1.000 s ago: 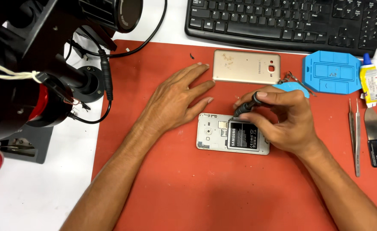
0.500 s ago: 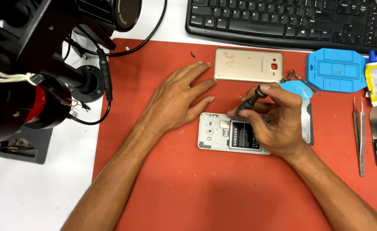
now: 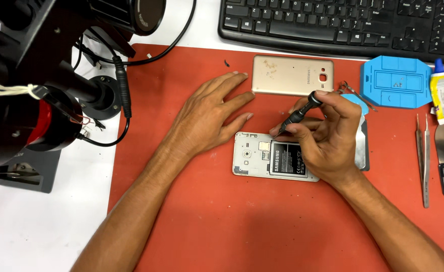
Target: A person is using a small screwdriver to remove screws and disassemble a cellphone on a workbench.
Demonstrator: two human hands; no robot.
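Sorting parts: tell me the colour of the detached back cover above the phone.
Gold; the back cover shows best in the head view.

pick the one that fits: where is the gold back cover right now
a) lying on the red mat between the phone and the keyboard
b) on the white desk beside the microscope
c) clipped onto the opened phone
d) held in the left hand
a: the gold back cover lies flat on the red mat, above the opened phone and just below the keyboard; the left hand rests flat beside it, not holding it.
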